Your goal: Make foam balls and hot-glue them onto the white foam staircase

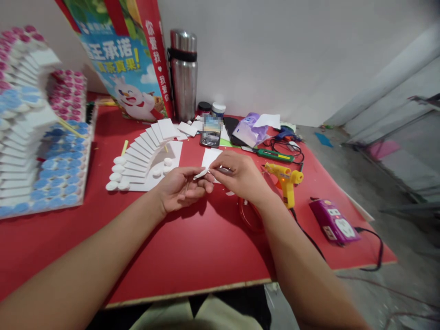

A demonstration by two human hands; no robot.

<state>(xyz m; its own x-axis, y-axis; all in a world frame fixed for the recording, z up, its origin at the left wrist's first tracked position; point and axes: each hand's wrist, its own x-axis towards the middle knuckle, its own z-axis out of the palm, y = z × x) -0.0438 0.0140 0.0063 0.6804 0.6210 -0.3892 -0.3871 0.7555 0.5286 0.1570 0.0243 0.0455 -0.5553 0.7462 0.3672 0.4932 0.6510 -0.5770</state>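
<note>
Over the red table, my left hand [184, 185] is palm up and pinches a thin white piece [201, 173] between thumb and fingers. My right hand [237, 172] reaches in from the other side, its fingertips closed at the piece's upper end. A slim greyish thing [225, 171] shows under the right fingers; its kind is unclear. Behind the left hand, white rectangular pieces stand in a curved, stair-like row [144, 149] on a white sheet [176, 156]. Small white round pieces [117, 176] lie at the row's near end. A red ring [250, 219] lies below my right wrist.
A yellow glue gun [283, 176] and a purple power strip [333, 220] with cables are on the right. Behind are a green-handled tool [275, 155], a phone [211, 130], a steel flask [184, 75] and a printed bag [120, 59]. Blue and pink round pieces [62, 169] crowd the left.
</note>
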